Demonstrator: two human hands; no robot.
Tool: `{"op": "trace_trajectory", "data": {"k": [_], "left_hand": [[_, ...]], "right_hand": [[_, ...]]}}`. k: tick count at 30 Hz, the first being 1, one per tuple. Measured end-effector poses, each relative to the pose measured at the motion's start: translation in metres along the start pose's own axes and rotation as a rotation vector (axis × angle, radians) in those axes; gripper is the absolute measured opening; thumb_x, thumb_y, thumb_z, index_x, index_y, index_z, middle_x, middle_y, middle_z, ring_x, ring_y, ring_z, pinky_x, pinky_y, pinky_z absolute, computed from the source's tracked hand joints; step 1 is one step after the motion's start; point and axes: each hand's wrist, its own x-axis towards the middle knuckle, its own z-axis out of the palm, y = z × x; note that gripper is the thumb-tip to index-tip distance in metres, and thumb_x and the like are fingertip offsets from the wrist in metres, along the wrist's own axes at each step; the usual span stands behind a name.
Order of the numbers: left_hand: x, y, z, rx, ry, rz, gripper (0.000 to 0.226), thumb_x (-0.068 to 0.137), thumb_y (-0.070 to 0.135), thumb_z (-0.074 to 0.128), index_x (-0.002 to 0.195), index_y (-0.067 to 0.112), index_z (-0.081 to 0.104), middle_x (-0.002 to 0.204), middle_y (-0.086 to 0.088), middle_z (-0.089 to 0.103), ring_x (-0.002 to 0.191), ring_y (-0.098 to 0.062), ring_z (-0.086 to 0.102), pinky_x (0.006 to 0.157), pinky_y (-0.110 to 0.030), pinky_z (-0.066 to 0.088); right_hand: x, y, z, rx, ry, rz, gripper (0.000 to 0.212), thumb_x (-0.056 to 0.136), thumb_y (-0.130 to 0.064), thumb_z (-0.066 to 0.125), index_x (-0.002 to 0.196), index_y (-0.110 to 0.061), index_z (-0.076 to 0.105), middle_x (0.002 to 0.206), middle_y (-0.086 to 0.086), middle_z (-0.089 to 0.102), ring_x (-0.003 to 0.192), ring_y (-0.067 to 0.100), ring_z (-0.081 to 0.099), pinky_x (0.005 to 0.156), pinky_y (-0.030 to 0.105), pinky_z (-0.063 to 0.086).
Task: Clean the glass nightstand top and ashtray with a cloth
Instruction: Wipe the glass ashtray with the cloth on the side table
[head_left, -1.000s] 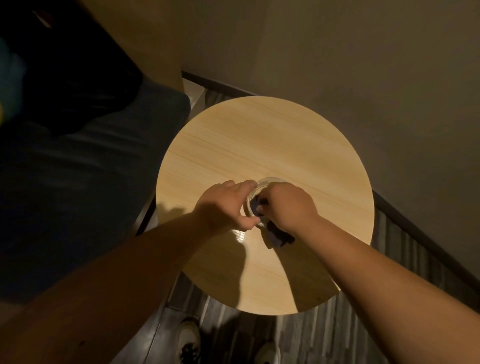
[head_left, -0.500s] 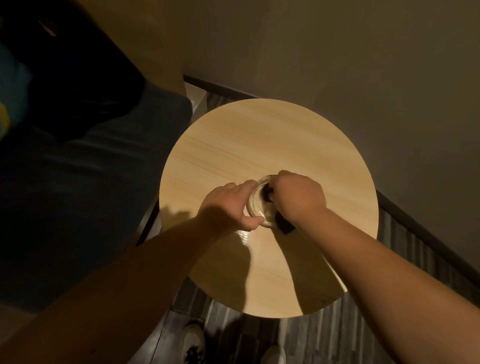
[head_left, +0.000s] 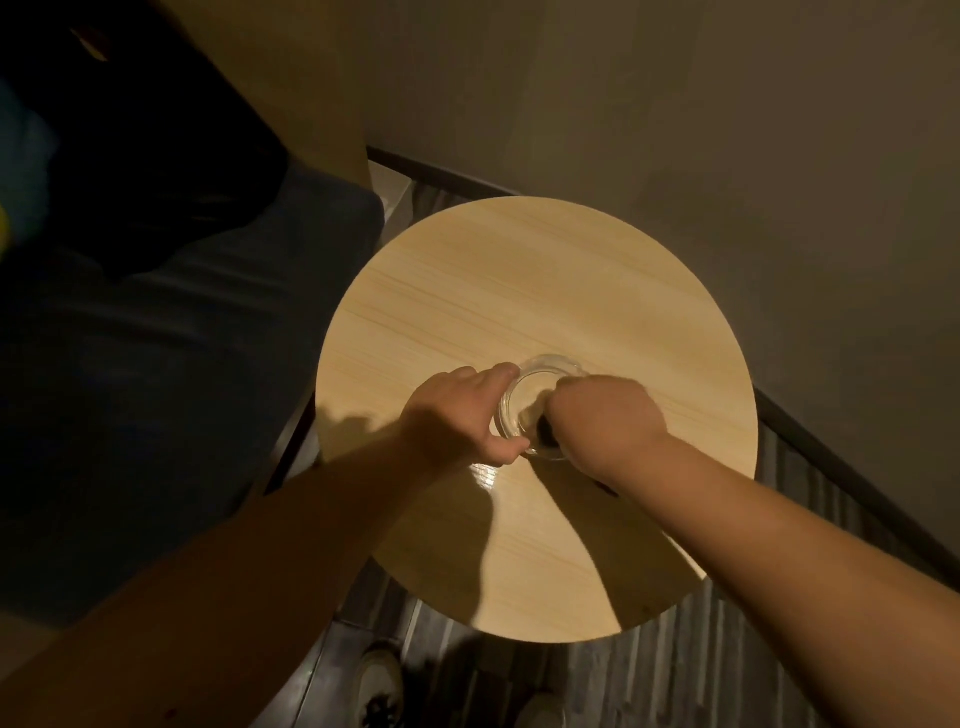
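Observation:
A round, light wood-grain nightstand top (head_left: 519, 275) fills the middle of the view. A clear glass ashtray (head_left: 524, 400) sits near its centre. My left hand (head_left: 457, 421) grips the ashtray's left rim between thumb and fingers. My right hand (head_left: 605, 421) is closed over a dark cloth (head_left: 545, 435) and presses it inside the ashtray's right part. Only a small dark bit of the cloth shows under that hand.
A dark blue bed (head_left: 156, 389) lies along the left, close to the table's edge. A beige wall (head_left: 727, 130) with a dark baseboard runs behind and to the right. Striped dark flooring (head_left: 649, 686) and my shoes (head_left: 382, 686) show below the table.
My right hand with the cloth has shifted toward me and to the right within the ashtray, uncovering its far rim. My left hand keeps the same grip on the rim.

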Motion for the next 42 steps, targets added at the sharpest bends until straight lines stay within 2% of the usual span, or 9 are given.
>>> {"op": "trace_trajectory", "data": {"k": [6,9,11,17,22,26,31,36,42], "left_hand": [[-0.001,0.004,0.007,0.058,0.094,-0.028,0.066,0.065,0.059,0.055,0.109,0.010,0.061,0.065,-0.001,0.052,0.057,-0.022,0.051,0.049,-0.031,0.044],[0.003,0.004,0.003,0.048,0.038,-0.056,0.075,0.065,0.062,0.054,0.121,0.012,0.056,0.080,-0.003,0.062,0.071,-0.024,0.059,0.061,-0.035,0.051],[0.001,0.006,0.006,0.070,0.024,-0.010,0.070,0.064,0.058,0.057,0.114,0.010,0.060,0.073,-0.002,0.061,0.064,-0.025,0.057,0.055,-0.035,0.049],[-0.001,0.004,0.009,0.078,0.105,0.041,0.063,0.067,0.052,0.066,0.110,0.006,0.063,0.065,-0.002,0.056,0.056,-0.022,0.051,0.049,-0.031,0.046],[-0.003,0.006,0.008,0.016,0.075,-0.016,0.071,0.063,0.059,0.058,0.115,0.010,0.060,0.072,0.001,0.061,0.065,-0.022,0.057,0.059,-0.035,0.050],[-0.003,0.008,0.007,0.014,0.086,-0.027,0.071,0.062,0.058,0.059,0.114,0.011,0.059,0.071,0.004,0.059,0.065,-0.020,0.055,0.060,-0.033,0.048],[-0.002,0.003,0.007,0.017,0.074,0.000,0.073,0.065,0.057,0.058,0.123,0.013,0.055,0.080,0.004,0.061,0.072,-0.017,0.055,0.063,-0.026,0.039],[0.005,-0.001,0.003,-0.021,-0.026,0.005,0.072,0.070,0.051,0.063,0.131,0.017,0.044,0.087,0.008,0.049,0.079,-0.014,0.049,0.066,-0.027,0.034],[0.032,-0.011,-0.014,-0.083,-0.369,0.088,0.071,0.077,0.048,0.062,0.139,0.028,0.032,0.115,0.007,0.055,0.091,-0.012,0.053,0.072,-0.028,0.044]], "right_hand": [[0.016,0.002,-0.007,0.021,0.168,0.042,0.008,0.084,-0.021,0.058,0.087,-0.014,0.060,0.086,0.001,0.050,0.070,0.023,0.046,0.056,0.032,0.038],[0.000,0.005,-0.007,0.001,0.058,0.069,0.017,0.087,-0.019,0.048,0.071,-0.013,0.048,0.077,0.003,0.045,0.069,0.024,0.046,0.059,0.033,0.038],[-0.005,0.000,-0.001,0.023,-0.007,0.073,0.022,0.086,-0.018,0.050,0.064,-0.016,0.049,0.066,-0.001,0.047,0.061,0.022,0.048,0.058,0.031,0.040],[0.000,0.017,0.021,0.454,0.096,0.016,0.016,0.090,-0.034,0.053,0.084,-0.020,0.060,0.076,-0.001,0.059,0.076,0.023,0.057,0.058,0.030,0.036],[-0.038,0.073,0.038,0.861,0.508,0.395,0.019,0.094,-0.034,0.051,0.096,-0.017,0.060,0.086,0.003,0.063,0.079,0.024,0.056,0.067,0.035,0.043],[-0.039,0.067,0.062,1.005,0.450,0.650,0.015,0.097,-0.032,0.045,0.099,-0.018,0.049,0.088,0.007,0.059,0.076,0.024,0.055,0.068,0.038,0.047],[-0.014,0.031,0.070,1.180,0.455,0.537,0.025,0.099,-0.034,0.040,0.111,-0.016,0.051,0.096,0.002,0.060,0.087,0.021,0.057,0.075,0.039,0.048],[0.012,0.030,0.068,0.978,0.523,0.404,0.036,0.101,-0.035,0.031,0.103,-0.017,0.062,0.098,0.009,0.059,0.082,0.022,0.053,0.065,0.030,0.033],[0.019,0.032,0.070,0.645,0.556,0.214,0.039,0.100,-0.034,0.037,0.135,-0.020,0.050,0.115,0.008,0.057,0.105,0.028,0.049,0.076,0.033,0.041]]}}
